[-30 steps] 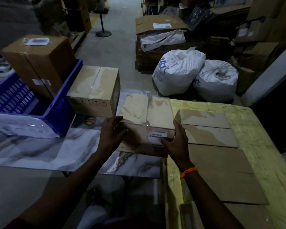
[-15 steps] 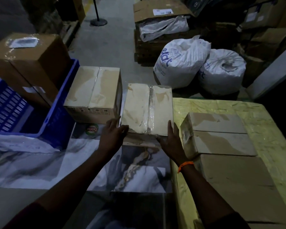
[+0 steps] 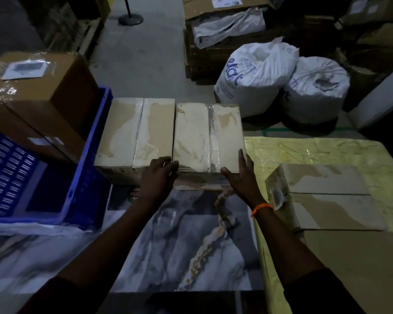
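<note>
A taped cardboard box (image 3: 208,137) sits on the marble-patterned table (image 3: 191,241), pushed up against a matching box (image 3: 134,134) to its left. My left hand (image 3: 157,177) rests against the box's near left corner, fingers curled over the edge. Against the near right corner lies my right hand (image 3: 242,175), fingers straight along the box's right side and thumb on its top front edge. An orange band circles my right wrist.
A blue plastic crate (image 3: 55,200) at the left holds a large brown carton (image 3: 39,98). More boxes (image 3: 327,200) lie on a yellow-wrapped surface (image 3: 315,150) at the right. White sacks (image 3: 254,78) and stacked cartons stand on the floor beyond.
Both hands have slid the box away from me and leftward across the table until it sits beside the other box. The camera view has tilted down.
</note>
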The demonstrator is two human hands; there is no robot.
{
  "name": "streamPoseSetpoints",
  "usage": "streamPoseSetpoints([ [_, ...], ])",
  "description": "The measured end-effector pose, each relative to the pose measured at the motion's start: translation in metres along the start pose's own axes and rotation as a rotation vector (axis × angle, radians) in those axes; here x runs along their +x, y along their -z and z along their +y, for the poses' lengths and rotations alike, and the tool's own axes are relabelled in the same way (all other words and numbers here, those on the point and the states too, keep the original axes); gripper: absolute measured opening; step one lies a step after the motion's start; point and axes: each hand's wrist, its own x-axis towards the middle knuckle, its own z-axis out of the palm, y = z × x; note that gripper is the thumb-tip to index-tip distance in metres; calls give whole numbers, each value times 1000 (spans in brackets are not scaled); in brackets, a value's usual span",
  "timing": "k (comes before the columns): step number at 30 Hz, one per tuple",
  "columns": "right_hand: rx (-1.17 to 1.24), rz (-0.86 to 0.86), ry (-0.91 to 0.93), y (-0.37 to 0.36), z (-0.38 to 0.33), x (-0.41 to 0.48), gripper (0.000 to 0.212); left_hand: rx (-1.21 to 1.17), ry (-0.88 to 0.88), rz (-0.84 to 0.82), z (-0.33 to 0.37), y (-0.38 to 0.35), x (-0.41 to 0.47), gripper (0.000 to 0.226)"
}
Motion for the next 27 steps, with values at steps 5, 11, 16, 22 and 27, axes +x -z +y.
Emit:
streamPoseSetpoints([
  [5,-7,10,-9,-3,1,11,98,17,-21,34,-4,0,6,22],
  [11,-6,36,-35,-6,0,10,99,26,-65,54,-13,-5,9,22],
  [16,161,179,-115,-23,1,-20,115,35,-104,58,-17,-5,11,23],
  [22,107,247,-176,-25,31,-112,94,-28,-163,158,8,-18,-2,28],
  [27,-8,407,-300,10,70,-189,76,-354,-488,-48,114,-58,-54,30],
])
